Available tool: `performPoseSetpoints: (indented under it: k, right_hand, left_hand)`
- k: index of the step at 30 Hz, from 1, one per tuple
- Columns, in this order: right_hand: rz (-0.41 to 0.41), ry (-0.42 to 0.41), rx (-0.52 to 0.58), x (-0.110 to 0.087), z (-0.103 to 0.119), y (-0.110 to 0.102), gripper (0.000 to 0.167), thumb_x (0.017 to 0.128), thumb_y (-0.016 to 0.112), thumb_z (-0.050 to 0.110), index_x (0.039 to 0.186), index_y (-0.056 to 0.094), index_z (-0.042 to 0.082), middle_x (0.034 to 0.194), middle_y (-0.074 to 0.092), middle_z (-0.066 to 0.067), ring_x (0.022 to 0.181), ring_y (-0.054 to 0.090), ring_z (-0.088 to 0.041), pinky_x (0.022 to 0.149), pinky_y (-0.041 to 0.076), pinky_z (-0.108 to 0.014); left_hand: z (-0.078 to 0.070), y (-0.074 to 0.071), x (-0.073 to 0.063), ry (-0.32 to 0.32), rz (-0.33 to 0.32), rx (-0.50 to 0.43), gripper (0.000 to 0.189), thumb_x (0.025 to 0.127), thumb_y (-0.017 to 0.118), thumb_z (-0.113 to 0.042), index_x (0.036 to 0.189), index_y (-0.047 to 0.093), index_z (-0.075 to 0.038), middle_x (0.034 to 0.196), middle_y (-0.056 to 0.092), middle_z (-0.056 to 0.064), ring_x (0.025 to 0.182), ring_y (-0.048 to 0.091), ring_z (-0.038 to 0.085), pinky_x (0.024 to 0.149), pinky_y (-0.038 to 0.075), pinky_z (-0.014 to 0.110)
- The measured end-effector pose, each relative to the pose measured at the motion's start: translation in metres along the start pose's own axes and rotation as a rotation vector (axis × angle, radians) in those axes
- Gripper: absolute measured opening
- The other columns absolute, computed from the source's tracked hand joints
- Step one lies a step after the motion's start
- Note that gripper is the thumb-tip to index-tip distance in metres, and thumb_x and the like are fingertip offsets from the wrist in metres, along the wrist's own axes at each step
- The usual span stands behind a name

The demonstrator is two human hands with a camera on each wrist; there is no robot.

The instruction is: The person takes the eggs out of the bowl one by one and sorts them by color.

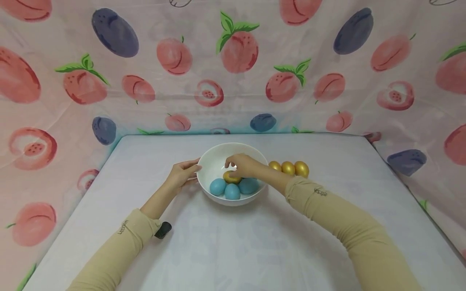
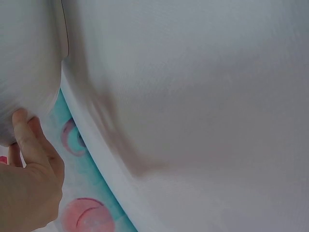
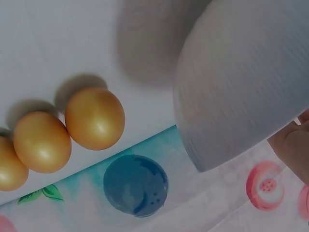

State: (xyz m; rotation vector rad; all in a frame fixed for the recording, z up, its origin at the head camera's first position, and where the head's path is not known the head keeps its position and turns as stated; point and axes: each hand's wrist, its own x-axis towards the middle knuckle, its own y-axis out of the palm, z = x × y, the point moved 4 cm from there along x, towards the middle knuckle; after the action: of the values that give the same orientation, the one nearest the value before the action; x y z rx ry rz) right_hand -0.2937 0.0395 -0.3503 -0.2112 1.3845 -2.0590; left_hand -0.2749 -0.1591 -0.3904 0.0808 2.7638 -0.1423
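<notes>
A white bowl (image 1: pixel 233 202) stands on the table. My left hand (image 1: pixel 183 173) grips it at its left side, thumb at the rim and fingers against the outer wall; the left wrist view shows these fingers (image 2: pixel 30 140) on the bowl's outside. Inside the bowl lie three blue eggs (image 1: pixel 232 191) and a gold egg (image 1: pixel 229 178). My right hand (image 1: pixel 244 165) reaches over the right rim, its thumb at the gold egg and the other fingers bent above it, apart from its surface. In the right wrist view the bowl wall (image 3: pixel 241 87) hides most of this hand.
Three gold eggs (image 1: pixel 288 168) stand in a row on the table, right of the bowl, behind my right forearm. A small black object (image 1: pixel 163 230) is beside my left sleeve. A fruit-patterned cloth (image 1: pixel 233 89) hangs behind the white table (image 1: pixel 233 250).
</notes>
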Motion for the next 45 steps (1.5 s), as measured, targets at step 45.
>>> performPoseSetpoints:
  k: [45]
  right_hand:
    - [0.061,0.037,-0.035,0.0,0.009,0.002,0.033,0.087,0.065,0.014,0.119,0.061,0.01,0.114,0.061,-0.009,0.096,0.05,-0.022,0.086,0.051,-0.028]
  left_hand:
    - [0.003,-0.001,0.0,0.013,0.003,0.016,0.047,0.092,0.058,-0.016,0.137,0.048,-0.006,0.139,0.048,0.02,0.077,0.065,0.003,0.077,0.059,0.022]
